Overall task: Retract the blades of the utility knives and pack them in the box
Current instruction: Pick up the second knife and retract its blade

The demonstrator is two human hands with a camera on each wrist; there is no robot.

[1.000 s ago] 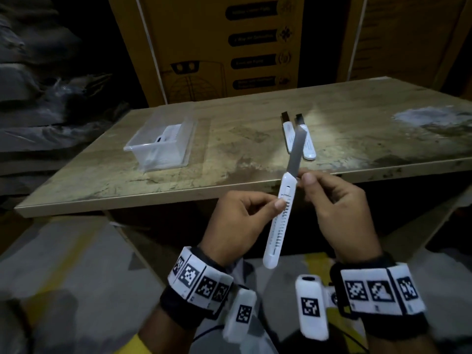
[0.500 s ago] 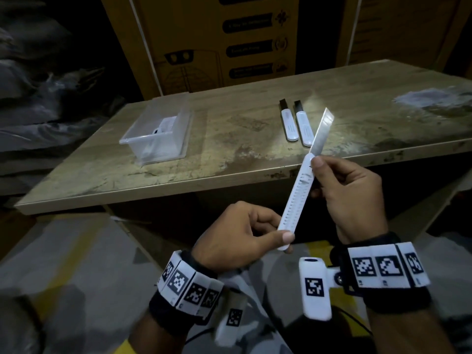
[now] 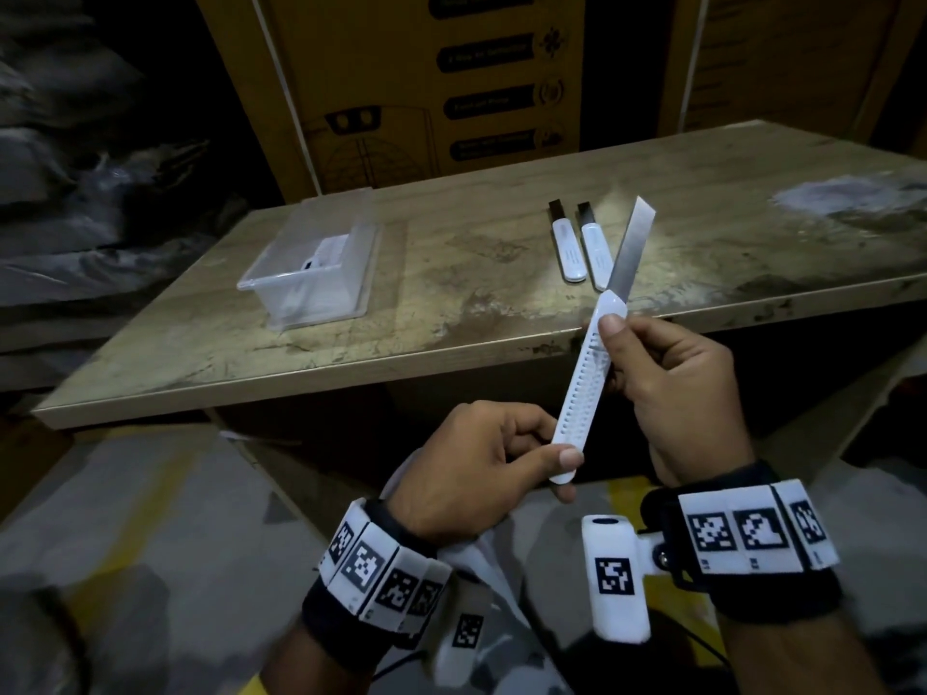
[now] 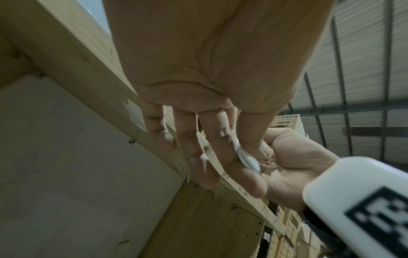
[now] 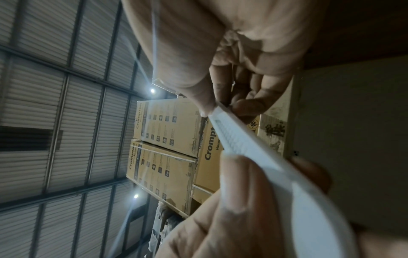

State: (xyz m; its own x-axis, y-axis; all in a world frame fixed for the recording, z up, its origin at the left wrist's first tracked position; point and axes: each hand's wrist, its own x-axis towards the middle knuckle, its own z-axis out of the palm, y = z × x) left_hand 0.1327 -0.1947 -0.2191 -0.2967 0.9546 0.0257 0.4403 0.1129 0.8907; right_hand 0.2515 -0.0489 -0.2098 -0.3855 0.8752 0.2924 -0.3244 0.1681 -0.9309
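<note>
In front of the table's near edge I hold a white utility knife [image 3: 584, 383] tilted up to the right, its long steel blade [image 3: 633, 245] fully out. My left hand [image 3: 481, 469] pinches the handle's bottom end [image 4: 249, 161]. My right hand [image 3: 667, 388] grips the upper handle [image 5: 243, 139], thumb near the top by the slider. Two more white knives [image 3: 569, 245] [image 3: 597, 253] lie side by side on the table [image 3: 451, 273], short dark blades out. A clear plastic box [image 3: 316, 265] stands open at the table's left, with a white object inside.
Tall yellow cardboard cartons [image 3: 426, 87] stand behind the table. Dark sacks [image 3: 75, 193] are piled at the left. A pale stain [image 3: 847, 198] marks the table's right end. Grey floor with a yellow line lies below.
The knife has tilted further right with the blade still out. My left hand slid down from mid-handle to the bottom end. My right thumb stays at the top.
</note>
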